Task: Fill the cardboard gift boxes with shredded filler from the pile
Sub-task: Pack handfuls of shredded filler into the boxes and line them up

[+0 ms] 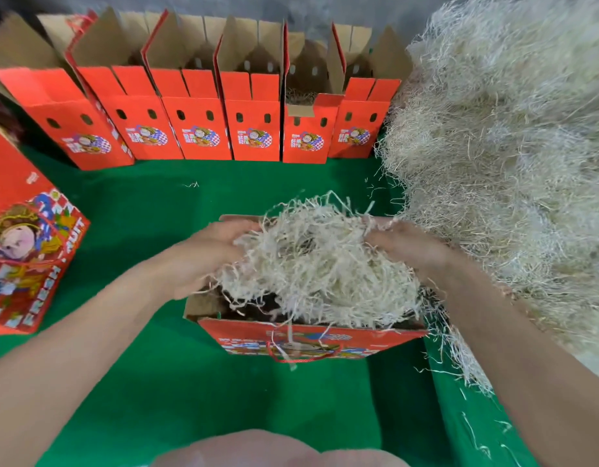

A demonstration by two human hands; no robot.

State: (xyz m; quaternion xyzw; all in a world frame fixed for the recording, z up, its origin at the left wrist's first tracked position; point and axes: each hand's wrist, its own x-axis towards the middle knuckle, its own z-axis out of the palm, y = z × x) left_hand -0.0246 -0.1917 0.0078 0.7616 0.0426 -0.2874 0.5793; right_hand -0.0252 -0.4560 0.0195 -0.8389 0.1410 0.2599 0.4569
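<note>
An open red cardboard gift box (311, 338) stands on the green cloth in front of me. A loose wad of pale shredded filler (318, 264) bulges out of its top. My left hand (210, 251) grips the wad from the left, fingers buried in the strands. My right hand (406, 247) grips it from the right. The big filler pile (507, 156) rises at the right, touching the box's right side.
Several open red gift boxes (197, 126) stand in a row along the back, flaps up; one (305, 129) shows filler inside. Another printed red box (25, 251) sits at the left edge. Loose strands litter the green cloth (176, 382) at right.
</note>
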